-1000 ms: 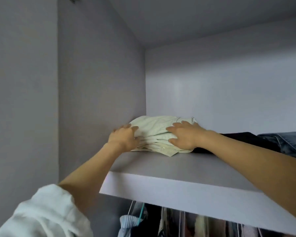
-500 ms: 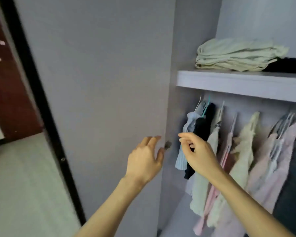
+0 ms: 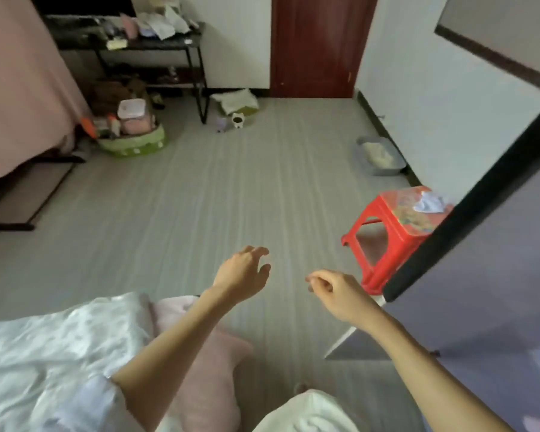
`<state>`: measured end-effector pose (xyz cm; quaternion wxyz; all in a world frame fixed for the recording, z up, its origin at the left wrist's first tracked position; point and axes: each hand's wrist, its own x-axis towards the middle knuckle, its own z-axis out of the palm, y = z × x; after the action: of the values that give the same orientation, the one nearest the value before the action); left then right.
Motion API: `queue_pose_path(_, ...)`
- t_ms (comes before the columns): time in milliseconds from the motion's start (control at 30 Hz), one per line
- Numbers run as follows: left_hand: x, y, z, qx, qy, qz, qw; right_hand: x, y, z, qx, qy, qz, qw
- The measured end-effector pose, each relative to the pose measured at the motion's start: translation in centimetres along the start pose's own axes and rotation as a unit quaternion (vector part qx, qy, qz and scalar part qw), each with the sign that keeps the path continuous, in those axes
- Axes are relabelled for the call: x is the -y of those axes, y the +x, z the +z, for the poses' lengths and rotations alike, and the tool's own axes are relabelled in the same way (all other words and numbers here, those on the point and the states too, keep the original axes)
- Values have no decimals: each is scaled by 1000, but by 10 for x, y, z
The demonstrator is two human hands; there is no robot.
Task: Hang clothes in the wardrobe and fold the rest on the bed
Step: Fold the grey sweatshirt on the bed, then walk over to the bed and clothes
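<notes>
Above the floor (image 3: 231, 198), just left of the red stool (image 3: 396, 232), our left hand (image 3: 242, 275) hangs with fingers spread and our right hand (image 3: 337, 294) loosely curled, neither holding anything. The wardrobe door (image 3: 487, 260) stands just right of the stool, close enough to clip with our right arm, we judge. The bed (image 3: 44, 353), well left of the stool, is cut off, and no loose clothes can be picked out on it.
</notes>
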<state>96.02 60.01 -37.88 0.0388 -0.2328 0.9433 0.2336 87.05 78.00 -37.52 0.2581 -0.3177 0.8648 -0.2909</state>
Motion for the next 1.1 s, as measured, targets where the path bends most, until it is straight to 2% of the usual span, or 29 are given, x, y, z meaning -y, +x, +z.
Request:
queue_pose_path(233, 143, 19, -44, -100, -44, -206, 972, 105, 154, 73, 143, -59, -107, 982)
queue_pose_path(433, 245, 77, -87, -160, -81, -344, 922, 190, 310, 120, 195, -97, -180, 959)
queue_pose_path(567, 302, 132, -137, -202, -117, -410, 882, 253, 400, 139, 250, -162, -219, 929)
queue_pose_path(700, 337, 150, -171, -266, -142, -429, 852, 310, 448, 168, 281, -189, -255, 906)
queue_pose_path(833, 392, 112, -187, -322, -152, -497, 791, 381, 465, 226, 341, -198, -320, 861)
queue_pose_path(1000, 460, 40, -191, -367, -176, -595, 693, 454, 457, 301, 420, -214, -402, 785)
queue_pose_path(1100, 509, 11, -200, -386, -189, -621, 656, 499, 459, 342, 434, -226, -433, 757)
